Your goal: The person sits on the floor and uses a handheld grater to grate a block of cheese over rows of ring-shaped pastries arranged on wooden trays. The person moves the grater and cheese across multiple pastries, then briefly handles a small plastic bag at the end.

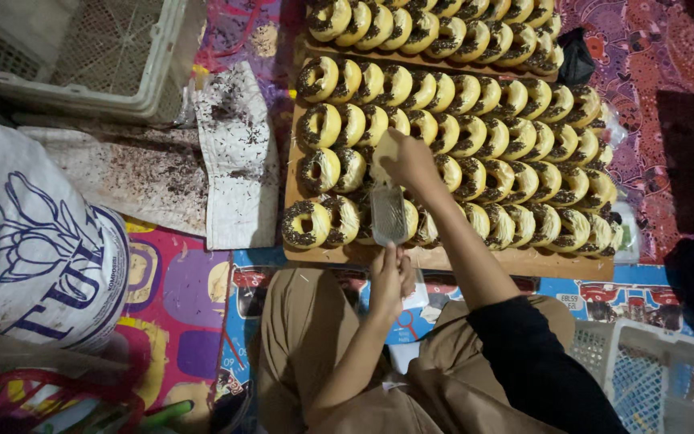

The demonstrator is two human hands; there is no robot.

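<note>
A person sits on a floor covered by a bright patterned play mat (178,297) in purple, yellow and blue, knees in tan trousers at the bottom of the view. In front of them lies a long wooden board (516,261) packed with rows of ring doughnuts topped with dark chocolate sprinkles (475,137). A 2nd board of doughnuts lies beyond it.

The left hand (391,277) is closed around the handle of a small metal grater (389,213), held over the nearest row. The right hand (407,157), on a black-sleeved arm, grips a pale yellow block (385,153) pressed to the grater's upper end.

Left of the board lie sprinkle-dusted sheets of white paper (238,161), a white plastic crate (82,56) and a large white printed sack (30,241). Another white crate (652,370) sits at lower right.
</note>
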